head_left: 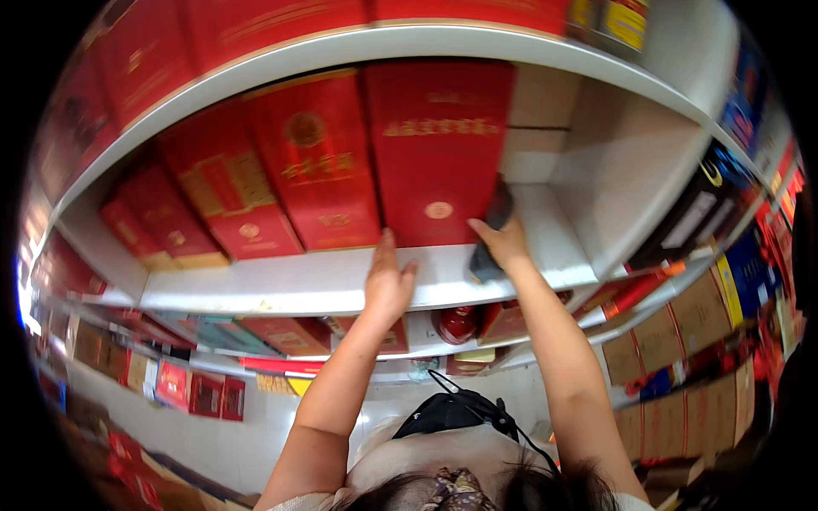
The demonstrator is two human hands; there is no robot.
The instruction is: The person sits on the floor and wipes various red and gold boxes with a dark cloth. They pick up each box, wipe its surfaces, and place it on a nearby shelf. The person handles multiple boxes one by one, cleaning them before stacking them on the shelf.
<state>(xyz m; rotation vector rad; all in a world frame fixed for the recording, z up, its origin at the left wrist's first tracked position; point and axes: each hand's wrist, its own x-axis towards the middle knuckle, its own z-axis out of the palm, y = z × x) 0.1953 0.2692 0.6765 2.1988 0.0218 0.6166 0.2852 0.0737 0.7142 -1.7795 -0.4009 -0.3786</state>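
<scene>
A large red box [439,162] with gold lettering and a round gold emblem stands upright on the white shelf [256,289]. At its lower left corner is my left hand [390,277], fingers stretched up and thumb apart, at the shelf's front edge. No object shows in it. To the right of the box my right hand [507,243] is closed round a dark grey cloth [487,266], which sticks out above and below my fingers. The cloth lies against the shelf and close to the box's right side. Another red and gold box [319,162] stands just left of the large one.
More red boxes [226,187] line the shelf's left part. A white upright panel [630,179] bounds this compartment on the right. Above runs another shelf [409,38] of red boxes; below, a red round bottle [456,324]. Cardboard cartons [673,328] are stacked at right.
</scene>
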